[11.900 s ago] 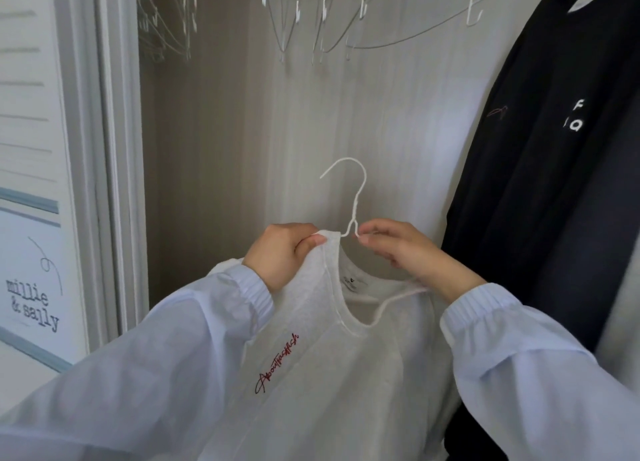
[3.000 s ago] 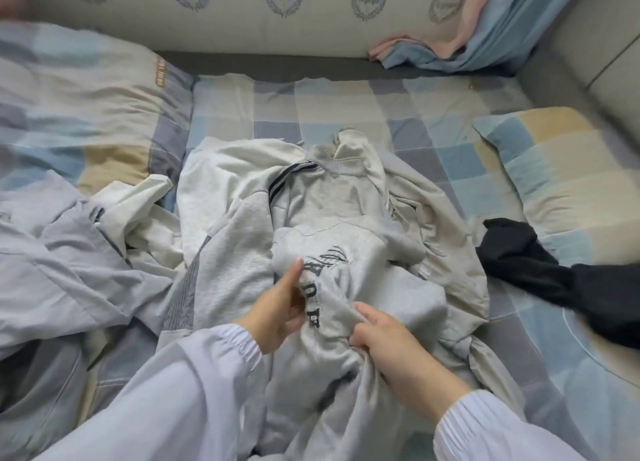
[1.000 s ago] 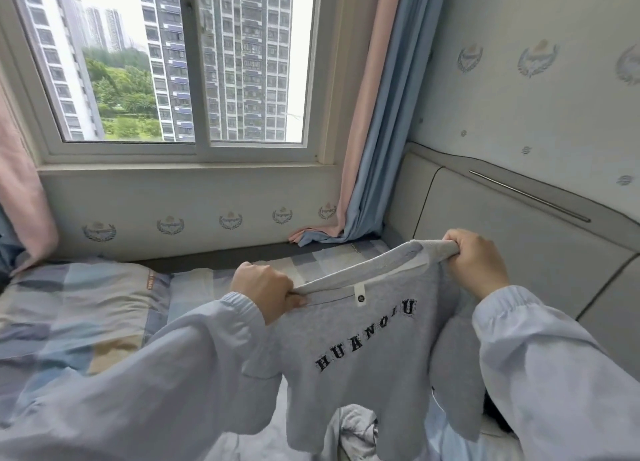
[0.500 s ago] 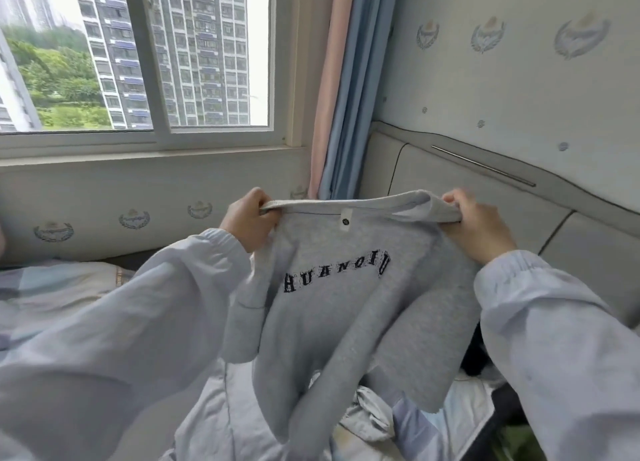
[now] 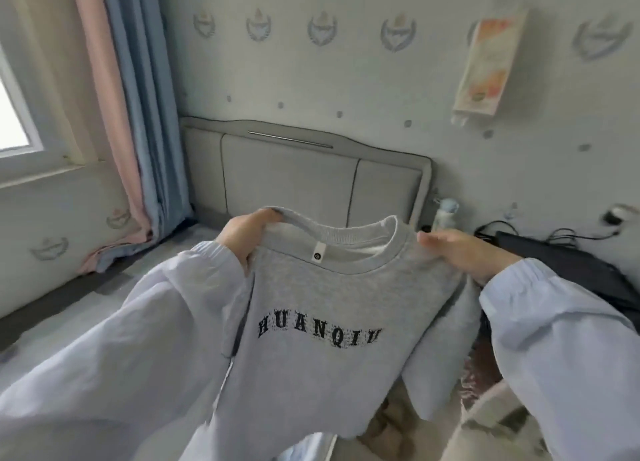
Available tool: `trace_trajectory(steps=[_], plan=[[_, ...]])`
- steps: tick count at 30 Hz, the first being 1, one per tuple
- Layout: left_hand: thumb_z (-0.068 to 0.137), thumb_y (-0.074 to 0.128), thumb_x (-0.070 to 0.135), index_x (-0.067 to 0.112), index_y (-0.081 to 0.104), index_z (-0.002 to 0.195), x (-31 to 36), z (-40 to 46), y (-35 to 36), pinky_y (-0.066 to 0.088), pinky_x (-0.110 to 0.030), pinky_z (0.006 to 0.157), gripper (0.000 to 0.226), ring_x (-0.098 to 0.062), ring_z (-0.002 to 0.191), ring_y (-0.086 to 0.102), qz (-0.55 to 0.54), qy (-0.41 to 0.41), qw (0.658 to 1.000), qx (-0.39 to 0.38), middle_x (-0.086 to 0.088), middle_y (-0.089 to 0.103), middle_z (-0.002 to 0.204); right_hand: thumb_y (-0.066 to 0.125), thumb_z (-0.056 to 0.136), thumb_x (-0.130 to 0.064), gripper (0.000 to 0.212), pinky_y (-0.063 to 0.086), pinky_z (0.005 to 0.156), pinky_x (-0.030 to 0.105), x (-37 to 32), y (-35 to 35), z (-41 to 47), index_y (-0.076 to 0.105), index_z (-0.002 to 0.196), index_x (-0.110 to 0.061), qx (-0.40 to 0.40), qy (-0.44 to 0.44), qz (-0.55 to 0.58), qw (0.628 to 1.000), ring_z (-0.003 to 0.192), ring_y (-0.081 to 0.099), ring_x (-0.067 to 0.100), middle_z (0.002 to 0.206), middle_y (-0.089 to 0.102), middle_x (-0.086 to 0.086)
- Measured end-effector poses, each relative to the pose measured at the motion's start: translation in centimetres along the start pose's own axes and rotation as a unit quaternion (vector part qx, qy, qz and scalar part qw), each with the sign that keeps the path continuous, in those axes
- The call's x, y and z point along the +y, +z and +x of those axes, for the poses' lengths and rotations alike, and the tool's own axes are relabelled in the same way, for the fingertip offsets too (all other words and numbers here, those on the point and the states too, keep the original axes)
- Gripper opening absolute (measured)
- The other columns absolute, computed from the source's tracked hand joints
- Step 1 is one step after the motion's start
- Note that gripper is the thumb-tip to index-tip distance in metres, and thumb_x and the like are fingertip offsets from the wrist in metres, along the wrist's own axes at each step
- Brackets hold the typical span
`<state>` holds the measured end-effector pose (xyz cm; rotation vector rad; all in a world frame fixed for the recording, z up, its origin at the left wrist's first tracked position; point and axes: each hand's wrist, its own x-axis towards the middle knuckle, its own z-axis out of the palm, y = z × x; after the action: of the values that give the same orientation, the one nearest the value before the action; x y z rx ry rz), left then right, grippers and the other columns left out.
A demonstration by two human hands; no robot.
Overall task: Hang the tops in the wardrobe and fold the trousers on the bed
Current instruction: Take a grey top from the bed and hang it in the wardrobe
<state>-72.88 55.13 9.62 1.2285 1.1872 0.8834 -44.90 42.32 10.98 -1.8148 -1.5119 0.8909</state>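
Both hands point(image 5: 244, 234) gripping sweatshirt point(image 5: 311, 325) shoulders

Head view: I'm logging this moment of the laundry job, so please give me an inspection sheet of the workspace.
Surface: bed only partly visible, blurred, behind the arms.
Job's things: grey sweatshirt printed HUANQIU, held up in the air by its shoulders, front toward the camera; no hanger seen.
Clutter: dark item and a bottle beside the headboard.
Hands: left hand grips the left shoulder; right hand holds the right shoulder.
Cables: black cables on the right.
Surroundings: pink and blue curtain, patterned wall, wall hanging.
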Motion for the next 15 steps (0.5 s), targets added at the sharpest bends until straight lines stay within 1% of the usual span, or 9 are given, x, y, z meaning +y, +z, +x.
trace_trajectory(steps=[2,4,6,7,9,11,13,14,15], plan=[[0.079,0.066,0.041,0.014,0.064,0.095,1.0,-1.5,5.3,0.046,-0.031,0.068,0.032,-0.02,0.077,0.058,0.005,0.002,0.998,-0.055,-0.004,0.063,0.088,0.067,0.049,-0.077,0.061,0.052,0.083,0.027,1.7,-3.0,-4.8,0.077,0.077,-0.024,0.052,0.025,0.031,0.998,0.085,0.069,0.017,0.085,0.075,-0.003],[0.081,0.066,0.041,0.009,0.064,0.098,2.0,-3.5,10.7,0.049,-0.028,0.065,0.036,-0.021,0.073,0.06,-0.002,0.007,0.993,-0.121,-0.006,0.064,0.083,0.066,0.048,-0.078,0.065,0.05,0.083,0.028,3.3,-5.9,-10.1,0.076,0.081,-0.022,0.124,0.056,0.02,0.991,0.083,0.07,0.013,0.086,0.075,-0.002],[0.084,0.064,0.036,0.009,0.064,0.09,3.0,-6.4,16.1,0.051,-0.023,0.054,0.028,-0.021,0.062,0.061,-0.008,0.007,0.979,-0.205,-0.007,0.065,0.073,0.066,0.049,-0.072,0.062,0.051,0.079,0.027,5.7,-9.0,-15.7,0.074,0.079,-0.018,0.21,0.087,0.039,0.973,0.076,0.069,0.011,0.082,0.074,-0.001],[0.084,0.065,0.034,0.009,0.065,0.086,3.6,-8.0,18.7,0.052,-0.025,0.055,0.026,-0.022,0.057,0.063,-0.017,0.006,0.969,-0.245,-0.007,0.067,0.068,0.068,0.05,-0.069,0.059,0.052,0.08,0.029,6.9,-10.3,-18.6,0.074,0.078,-0.017,0.255,0.103,0.061,0.96,0.078,0.069,0.014,0.083,0.074,0.002],[0.082,0.067,0.032,0.007,0.069,0.086,4.4,-11.1,24.3,0.056,-0.035,0.072,0.026,-0.023,0.058,0.068,-0.035,0.001,0.945,-0.326,-0.009,0.071,0.067,0.072,0.057,-0.054,0.049,0.05,0.084,0.033,9.4,-12.7,-24.9,0.073,0.082,-0.013,0.334,0.111,0.122,0.928,0.083,0.068,0.02,0.088,0.073,0.008],[0.082,0.067,0.035,0.007,0.072,0.094,5.0,-14.3,30.1,0.054,-0.042,0.085,0.031,-0.026,0.073,0.07,-0.037,-0.004,0.914,-0.405,-0.011,0.074,0.08,0.071,0.066,-0.039,0.034,0.051,0.078,0.03,11.6,-14.8,-30.9,0.072,0.083,-0.01,0.411,0.105,0.189,0.886,0.076,0.068,0.018,0.085,0.072,0.009],[0.084,0.065,0.037,0.006,0.071,0.099,5.7,-18.0,36.1,0.054,-0.041,0.085,0.035,-0.028,0.082,0.07,-0.036,-0.006,0.878,-0.477,-0.013,0.073,0.09,0.065,0.079,-0.026,0.018,0.051,0.064,0.023,13.4,-16.6,-36.4,0.068,0.08,-0.009,0.476,0.115,0.208,0.847,0.064,0.067,0.012,0.076,0.069,0.007],[0.085,0.063,0.037,0.006,0.071,0.099,6.0,-20.1,39.2,0.054,-0.039,0.081,0.035,-0.028,0.082,0.07,-0.039,-0.006,0.858,-0.513,-0.014,0.073,0.092,0.063,0.083,-0.025,0.017,0.051,0.063,0.02,14.2,-17.6,-39.1,0.067,0.081,-0.009,0.505,0.122,0.204,0.83,0.063,0.066,0.01,0.076,0.068,0.006],[0.086,0.062,0.038,0.006,0.071,0.097,6.4,-22.5,42.1,0.055,-0.037,0.077,0.035,-0.028,0.08,0.07,-0.038,-0.004,0.837,-0.546,-0.015,0.073,0.091,0.064,0.083,-0.032,0.023,0.052,0.068,0.021,14.8,-18.5,-41.4,0.067,0.084,-0.009,0.531,0.133,0.197,0.813,0.069,0.067,0.01,0.08,0.069,0.006]])
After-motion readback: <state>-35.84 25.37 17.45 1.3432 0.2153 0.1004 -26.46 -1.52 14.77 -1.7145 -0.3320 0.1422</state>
